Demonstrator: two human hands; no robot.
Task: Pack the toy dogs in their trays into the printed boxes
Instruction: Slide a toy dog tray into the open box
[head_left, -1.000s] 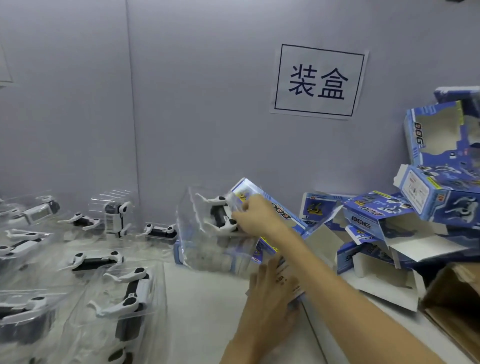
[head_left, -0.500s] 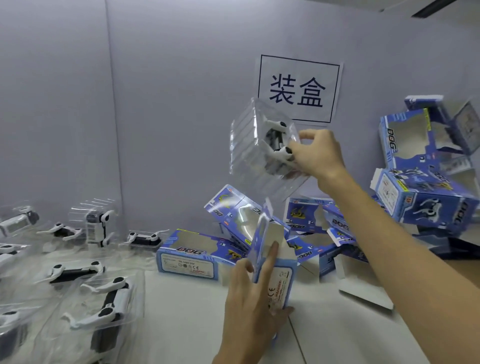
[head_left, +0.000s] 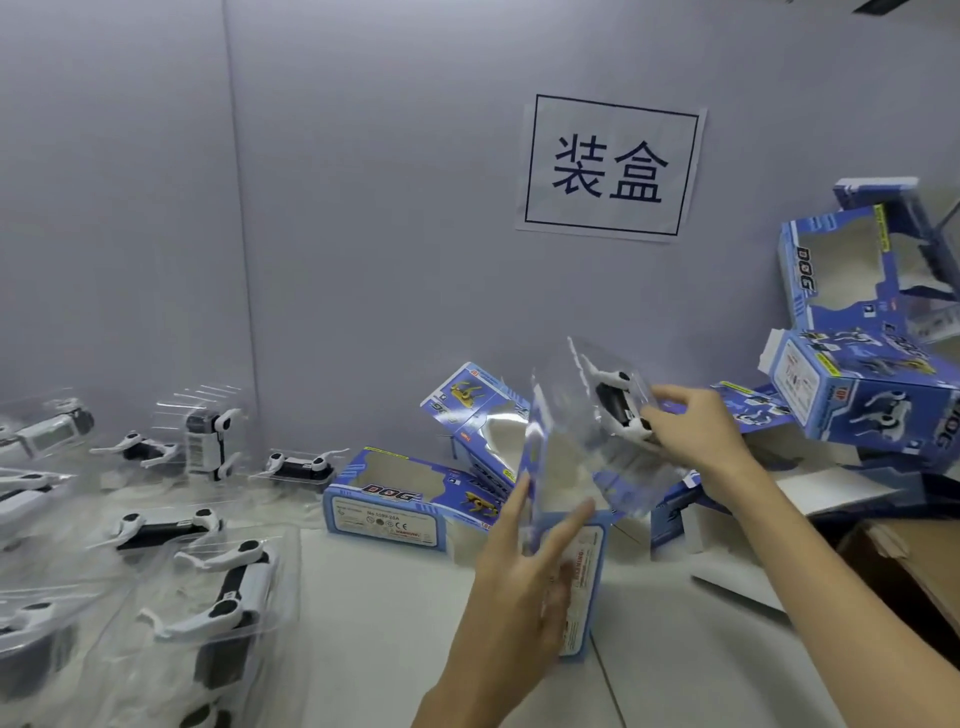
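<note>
Head view: right hand (head_left: 696, 436) pinches the tray (head_left: 597, 431) holding the toy dog (head_left: 618, 410).
Left hand (head_left: 524, 566): fingers straight, steadying the upright box (head_left: 584, 587).
Relation: tray tilted, directly above the box's open top.

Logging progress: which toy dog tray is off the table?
The clear tray gripped by the right hand, above the upright box the left hand steadies.
</note>
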